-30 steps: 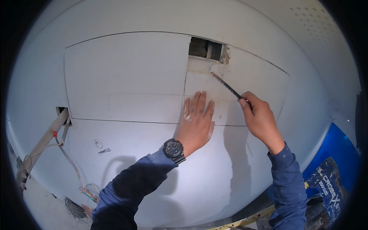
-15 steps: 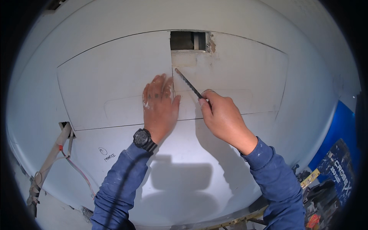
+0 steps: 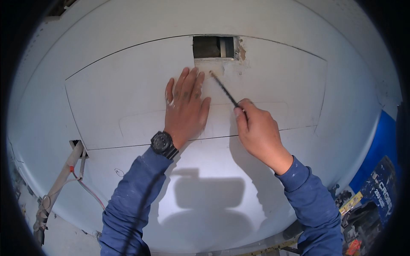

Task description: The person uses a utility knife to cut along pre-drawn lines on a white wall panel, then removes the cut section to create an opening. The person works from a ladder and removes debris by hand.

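My left hand (image 3: 185, 106) lies flat on a white wall panel (image 3: 119, 94), fingers spread, a black watch (image 3: 163, 144) on its wrist. My right hand (image 3: 256, 130) grips a thin dark pencil-like tool (image 3: 223, 88). The tool's tip touches the wall just below a small rectangular opening (image 3: 213, 47), right beside my left fingertips. Both sleeves are dark blue.
A chipped, brownish patch (image 3: 242, 52) marks the opening's right edge. A second hole at lower left has a beige conduit (image 3: 60, 181) and red and white wires (image 3: 87, 187) hanging from it. A blue sheet (image 3: 382, 149) and cluttered tools (image 3: 363, 217) sit at lower right.
The view has shifted, so the opening and hands now sit nearer the centre. Both hands stay on the wall under the opening, the tool tip still close beneath it.
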The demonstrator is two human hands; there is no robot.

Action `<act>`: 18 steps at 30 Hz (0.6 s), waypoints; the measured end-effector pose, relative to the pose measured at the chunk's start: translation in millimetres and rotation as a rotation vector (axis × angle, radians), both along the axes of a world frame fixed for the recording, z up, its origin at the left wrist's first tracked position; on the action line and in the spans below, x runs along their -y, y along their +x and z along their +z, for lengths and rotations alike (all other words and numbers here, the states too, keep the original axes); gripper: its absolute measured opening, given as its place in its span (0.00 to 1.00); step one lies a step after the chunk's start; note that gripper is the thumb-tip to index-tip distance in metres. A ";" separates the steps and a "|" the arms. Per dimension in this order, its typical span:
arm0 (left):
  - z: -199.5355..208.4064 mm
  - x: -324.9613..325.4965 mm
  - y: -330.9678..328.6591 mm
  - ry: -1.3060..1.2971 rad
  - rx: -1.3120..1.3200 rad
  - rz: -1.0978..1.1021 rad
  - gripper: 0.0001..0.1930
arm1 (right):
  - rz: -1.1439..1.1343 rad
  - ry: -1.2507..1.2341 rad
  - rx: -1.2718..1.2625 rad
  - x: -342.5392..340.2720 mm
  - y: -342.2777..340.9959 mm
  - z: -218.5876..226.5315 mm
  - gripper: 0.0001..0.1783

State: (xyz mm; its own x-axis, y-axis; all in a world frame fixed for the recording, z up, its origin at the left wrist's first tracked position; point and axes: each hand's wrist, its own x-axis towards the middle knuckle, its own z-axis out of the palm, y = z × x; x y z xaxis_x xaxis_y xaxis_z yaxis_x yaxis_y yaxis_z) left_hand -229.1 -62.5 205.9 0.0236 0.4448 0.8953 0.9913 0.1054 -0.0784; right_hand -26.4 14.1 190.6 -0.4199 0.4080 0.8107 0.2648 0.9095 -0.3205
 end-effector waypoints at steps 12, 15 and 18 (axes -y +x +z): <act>8.2 -36.2 27.3 0.188 -0.246 0.149 0.28 | -0.041 0.319 -0.282 -52.4 -38.6 75.3 0.16; 9.9 -35.5 32.7 0.169 -0.172 0.141 0.27 | -0.065 0.446 -0.205 -56.2 -41.1 85.7 0.18; 10.8 -37.4 36.2 0.184 -0.113 0.111 0.26 | -0.187 0.499 -0.072 -55.5 -43.9 85.3 0.18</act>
